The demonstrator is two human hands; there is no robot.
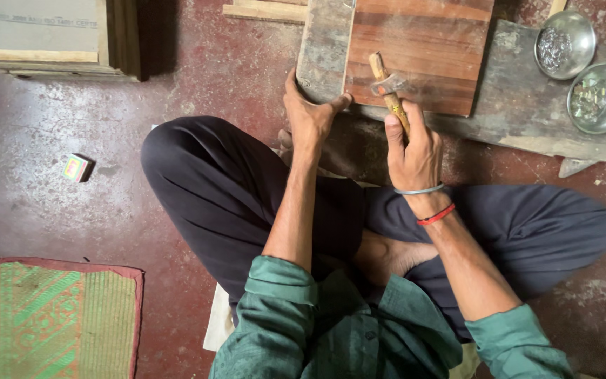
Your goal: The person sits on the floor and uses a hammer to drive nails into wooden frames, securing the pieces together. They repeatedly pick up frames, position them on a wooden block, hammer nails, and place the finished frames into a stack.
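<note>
Head view: your left hand (310, 112) lies flat, fingers spread, on the near edge of the wooden board (415, 49), pinning it steady. Your right hand (412, 147) is closed round a small hammer (389, 88), its head raised over the board. Two steel bowls (583, 70) sit far right, within reach. A small box (76, 168) lies left on the floor (71, 105).
</note>
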